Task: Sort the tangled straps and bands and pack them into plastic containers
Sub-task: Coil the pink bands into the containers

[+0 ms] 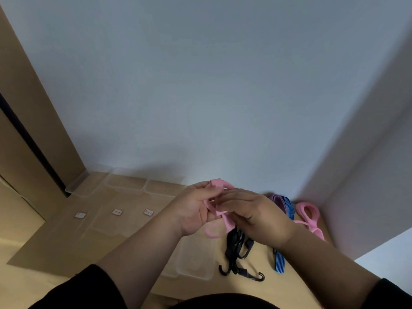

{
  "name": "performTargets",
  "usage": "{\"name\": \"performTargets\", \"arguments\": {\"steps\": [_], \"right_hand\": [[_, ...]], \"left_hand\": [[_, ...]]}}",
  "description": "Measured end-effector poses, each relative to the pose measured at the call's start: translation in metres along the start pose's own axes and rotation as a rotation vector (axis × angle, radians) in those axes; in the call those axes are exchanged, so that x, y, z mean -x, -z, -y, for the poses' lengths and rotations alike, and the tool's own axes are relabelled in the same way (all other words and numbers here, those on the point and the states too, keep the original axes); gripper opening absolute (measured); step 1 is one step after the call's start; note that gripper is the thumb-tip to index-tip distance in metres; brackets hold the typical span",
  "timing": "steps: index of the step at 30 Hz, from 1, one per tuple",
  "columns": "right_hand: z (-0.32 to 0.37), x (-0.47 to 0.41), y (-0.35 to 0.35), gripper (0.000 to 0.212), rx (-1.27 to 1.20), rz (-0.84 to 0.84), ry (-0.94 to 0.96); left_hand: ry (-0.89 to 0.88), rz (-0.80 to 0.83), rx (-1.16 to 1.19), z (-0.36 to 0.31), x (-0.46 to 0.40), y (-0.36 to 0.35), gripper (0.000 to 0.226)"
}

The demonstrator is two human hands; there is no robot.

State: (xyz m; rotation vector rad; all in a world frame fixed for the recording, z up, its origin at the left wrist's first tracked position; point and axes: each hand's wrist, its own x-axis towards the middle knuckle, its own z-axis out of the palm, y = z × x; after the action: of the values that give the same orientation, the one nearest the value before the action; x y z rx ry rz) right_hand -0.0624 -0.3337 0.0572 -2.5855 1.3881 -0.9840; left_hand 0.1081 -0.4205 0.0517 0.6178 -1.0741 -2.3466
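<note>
Dim, soft-focus, wide-angle warp at edges

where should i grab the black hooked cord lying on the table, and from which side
Take the black hooked cord by its bunched middle, coming from above. The hooks curl out at the near end and would likely snag, while the middle is thickest and has bare table around it. The clear container sits close on its left.

Single head view, forward and down, close over the hands [223, 210], perhaps tilted wall-ward
</note>
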Motion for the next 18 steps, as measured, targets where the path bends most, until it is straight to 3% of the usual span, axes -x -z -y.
{"name": "performTargets", "arguments": {"steps": [3,9,14,16,18], "right_hand": [[0.0,0.004,-0.002,0.029,0.04,0.035,0.038],[-0.002,0.018,-0.011,0.027,-0.074,-0.151,-0.058],[0.001,0.02,-0.013,0.023,-0.065,-0.207,-0.042],[0.005,0.019,-0.008,0.019,-0.084,-0.283,-0.105],[0.011,0.013,0.0,0.026,-0.114,-0.356,-0.285]], "left_hand": [[-0.054,-0.062,-0.099,0.003,-0.004,-0.002,0.022],[-0.063,-0.073,-0.154,-0.003,-0.008,0.001,0.029],[-0.075,-0.019,-0.231,-0.005,-0.005,-0.002,0.027],[-0.065,-0.028,-0.265,-0.004,-0.003,-0.004,0.029],[-0.071,-0.051,-0.361,-0.001,-0.004,-0.004,0.033]]}}
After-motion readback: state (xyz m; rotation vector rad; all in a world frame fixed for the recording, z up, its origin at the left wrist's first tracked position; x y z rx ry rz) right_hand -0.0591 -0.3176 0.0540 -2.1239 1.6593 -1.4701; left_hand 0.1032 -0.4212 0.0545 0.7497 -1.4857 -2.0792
